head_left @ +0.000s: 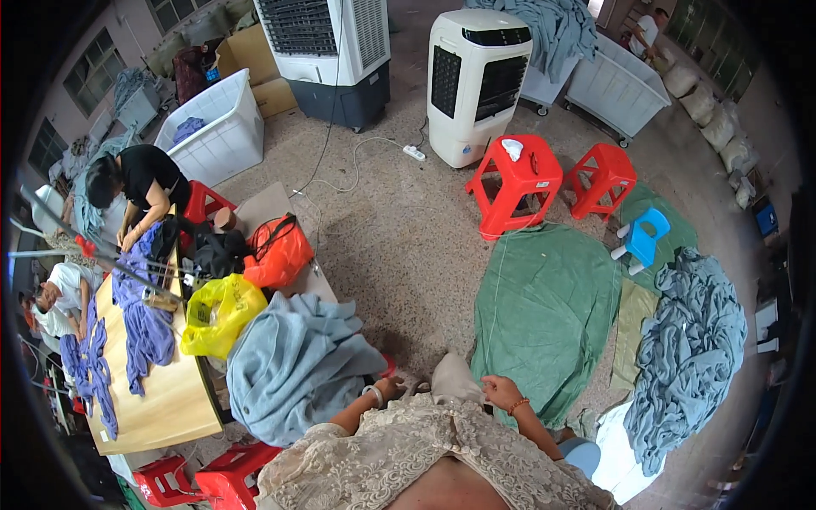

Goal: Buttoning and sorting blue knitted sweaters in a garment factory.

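My left hand (389, 389), a light bracelet at its wrist, is low in the middle, beside a large heap of blue-grey knit fabric (293, 361). Its fingers are loosely bent, with nothing visible in them. My right hand (501, 392), wearing a beaded bracelet, hangs near the lower edge of a green cloth sheet (548, 314) on the floor. The fingers there are slightly apart and hold nothing I can see. Between both hands shows a piece of beige clothing (455, 378). Farther right lies a big pile of grey-blue garments (688, 340).
A wooden table (174, 408) at left bears purple garments, a yellow bag (223, 314) and an orange bag (280, 252); two people work there. Red stools (518, 174), a blue stool (644, 238), air coolers (476, 93), a power strip (414, 153) with cables, and white bins (616, 89) stand ahead.
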The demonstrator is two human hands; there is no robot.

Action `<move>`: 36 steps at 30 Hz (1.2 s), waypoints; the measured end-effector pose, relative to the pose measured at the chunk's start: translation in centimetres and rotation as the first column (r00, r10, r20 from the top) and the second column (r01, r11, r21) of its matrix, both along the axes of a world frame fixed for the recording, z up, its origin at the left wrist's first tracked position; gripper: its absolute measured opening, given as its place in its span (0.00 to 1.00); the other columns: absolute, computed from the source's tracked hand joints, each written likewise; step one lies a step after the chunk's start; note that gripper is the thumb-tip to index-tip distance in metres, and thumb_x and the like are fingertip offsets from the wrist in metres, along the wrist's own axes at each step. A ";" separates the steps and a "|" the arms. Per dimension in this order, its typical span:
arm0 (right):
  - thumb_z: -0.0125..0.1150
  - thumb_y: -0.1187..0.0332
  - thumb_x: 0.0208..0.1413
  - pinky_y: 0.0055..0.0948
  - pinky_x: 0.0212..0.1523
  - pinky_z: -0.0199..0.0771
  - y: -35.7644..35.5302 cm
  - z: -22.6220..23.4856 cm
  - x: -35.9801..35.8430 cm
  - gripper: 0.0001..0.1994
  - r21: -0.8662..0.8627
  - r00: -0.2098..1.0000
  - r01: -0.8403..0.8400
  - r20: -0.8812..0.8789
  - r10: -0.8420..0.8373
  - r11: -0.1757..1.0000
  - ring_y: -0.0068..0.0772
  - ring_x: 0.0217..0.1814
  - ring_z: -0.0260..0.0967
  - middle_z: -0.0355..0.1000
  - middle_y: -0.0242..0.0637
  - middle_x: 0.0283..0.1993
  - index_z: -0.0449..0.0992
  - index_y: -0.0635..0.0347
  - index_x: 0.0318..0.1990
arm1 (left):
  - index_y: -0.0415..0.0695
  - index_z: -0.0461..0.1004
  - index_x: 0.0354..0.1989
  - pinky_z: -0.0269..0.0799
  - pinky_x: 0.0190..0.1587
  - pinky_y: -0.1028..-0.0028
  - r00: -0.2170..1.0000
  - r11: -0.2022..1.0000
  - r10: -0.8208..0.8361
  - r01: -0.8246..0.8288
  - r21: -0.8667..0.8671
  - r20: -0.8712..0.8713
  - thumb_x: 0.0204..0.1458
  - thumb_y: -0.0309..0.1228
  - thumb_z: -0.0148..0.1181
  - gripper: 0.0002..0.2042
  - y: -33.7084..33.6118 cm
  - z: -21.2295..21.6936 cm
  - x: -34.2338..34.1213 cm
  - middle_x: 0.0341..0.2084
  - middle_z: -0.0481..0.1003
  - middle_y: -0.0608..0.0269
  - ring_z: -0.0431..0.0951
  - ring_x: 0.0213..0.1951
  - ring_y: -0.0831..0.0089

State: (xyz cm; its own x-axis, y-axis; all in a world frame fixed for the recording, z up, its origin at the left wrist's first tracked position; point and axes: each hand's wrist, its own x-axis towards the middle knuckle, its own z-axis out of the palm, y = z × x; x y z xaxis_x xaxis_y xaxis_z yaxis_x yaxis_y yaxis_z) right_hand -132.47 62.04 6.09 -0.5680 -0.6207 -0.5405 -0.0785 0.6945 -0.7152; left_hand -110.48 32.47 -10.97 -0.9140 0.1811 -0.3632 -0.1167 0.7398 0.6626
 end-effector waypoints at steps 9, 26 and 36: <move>0.49 0.66 0.51 0.32 0.37 0.73 -16.0 0.4 -19.5 0.16 0.045 0.902 -0.387 -0.186 0.389 0.921 0.38 0.33 0.74 0.75 0.47 0.30 0.76 0.60 0.45 | 0.49 0.75 0.45 0.74 0.42 0.61 0.787 0.810 0.586 -0.578 -0.100 0.191 0.51 0.46 0.54 0.18 -8.3 0.8 -8.9 0.39 0.76 0.53 0.77 0.41 0.53; 0.47 0.66 0.52 0.40 0.45 0.72 -47.8 3.1 -35.6 0.15 0.011 0.665 -0.733 -0.198 0.720 0.680 0.49 0.41 0.73 0.75 0.51 0.38 0.76 0.58 0.43 | 0.43 0.74 0.46 0.72 0.46 0.66 0.301 0.344 0.884 -0.937 -0.064 0.357 0.53 0.42 0.53 0.18 -24.1 7.1 -21.6 0.41 0.76 0.50 0.77 0.44 0.57; 0.51 0.62 0.51 0.38 0.48 0.71 -58.9 0.6 -42.8 0.17 0.145 0.500 -0.849 -0.091 0.861 0.508 0.48 0.43 0.73 0.75 0.50 0.39 0.76 0.59 0.45 | 0.42 0.73 0.50 0.69 0.51 0.69 0.005 0.071 0.866 -0.991 -0.112 0.501 0.50 0.43 0.54 0.22 -31.9 4.3 -24.2 0.45 0.75 0.49 0.75 0.48 0.60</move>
State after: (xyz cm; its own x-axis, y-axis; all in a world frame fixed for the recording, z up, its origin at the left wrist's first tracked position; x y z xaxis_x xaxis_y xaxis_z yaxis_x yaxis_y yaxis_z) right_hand -175.24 3.16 6.70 0.1503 -0.8075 -0.5705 -0.7511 0.2819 -0.5969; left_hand -134.69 0.53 -6.70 -0.1365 -0.5982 -0.7897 -0.8215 -0.3771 0.4277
